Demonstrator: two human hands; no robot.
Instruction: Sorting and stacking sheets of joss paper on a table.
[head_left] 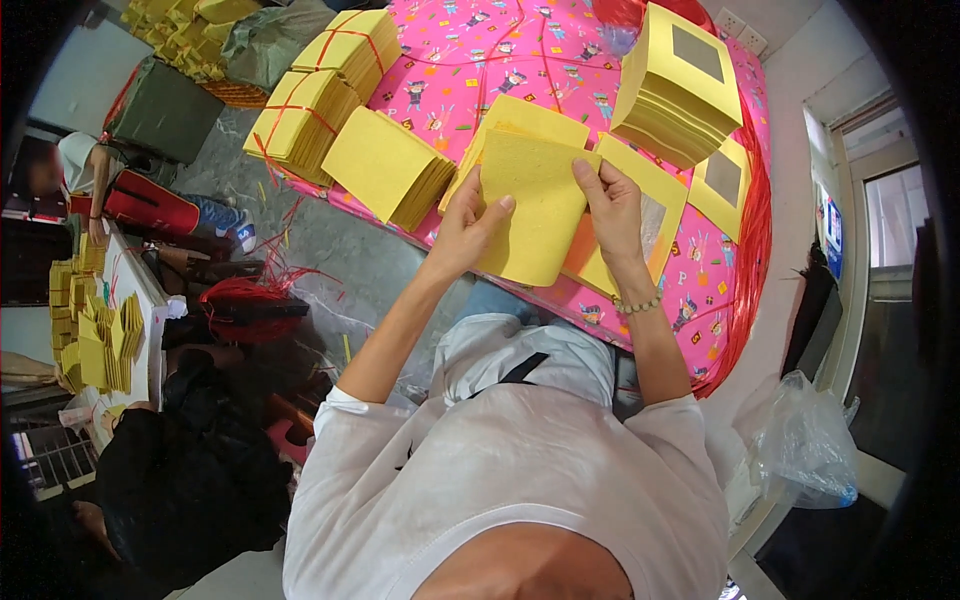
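My left hand and my right hand both grip a thin sheaf of yellow paper sheets, held just above the pink patterned tabletop. The left thumb presses on the sheaf's lower left side; the right fingers pinch its upper right corner. Under the sheaf lies a yellow sheet with a silver square. A loose stack of yellow sheets sits to the left of my left hand. A tall stack of silver-square sheets stands beyond my right hand.
Two bundles of yellow paper tied with red string lie at the table's far left. Another silver-square sheet lies at right. Red string lies on the floor. Another person sits at left by a table of yellow stacks. A plastic bag sits at right.
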